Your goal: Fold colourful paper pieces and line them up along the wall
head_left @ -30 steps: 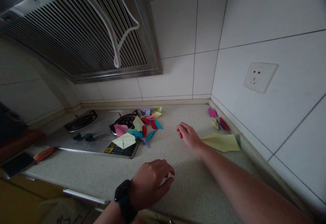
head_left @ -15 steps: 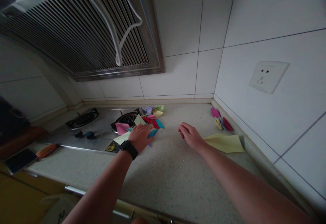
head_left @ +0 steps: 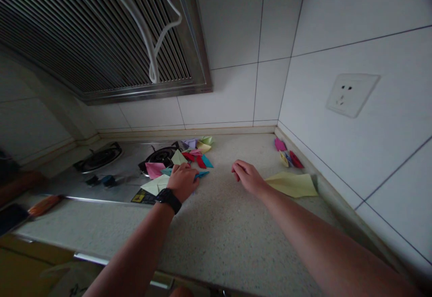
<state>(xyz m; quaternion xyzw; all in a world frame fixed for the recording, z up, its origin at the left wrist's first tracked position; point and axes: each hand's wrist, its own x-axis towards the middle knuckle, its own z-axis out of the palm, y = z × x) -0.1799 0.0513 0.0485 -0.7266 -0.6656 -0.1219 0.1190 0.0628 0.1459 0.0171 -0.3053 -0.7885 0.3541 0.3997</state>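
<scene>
My left hand (head_left: pixel 183 182), wearing a black watch (head_left: pixel 168 199), rests palm down at the near edge of a pile of folded coloured papers. Its fingers are curled, and a blue folded paper (head_left: pixel 202 174) sticks out at the thumb side. Around it lie a pale green folded paper (head_left: pixel 157 184), a pink one (head_left: pixel 154 169), a red one (head_left: pixel 201 162) and several others. My right hand (head_left: pixel 249 176) is closed in a loose fist above the counter, with nothing visible in it. Beside its wrist lies a large pale yellow paper (head_left: pixel 293 184).
A gas stove (head_left: pixel 124 171) stands at left, partly under the papers. Small folded papers, one magenta (head_left: pixel 279 144) and one dark red (head_left: pixel 296 159), lie by the right wall. A range hood (head_left: pixel 141 93) with a white cable hangs above. A socket (head_left: pixel 353 94) is on the wall.
My left hand's fingers have drawn in, and the blue folded paper beside the thumb now looks narrower. My right hand keeps its closed shape. The whole view has shifted slightly.
</scene>
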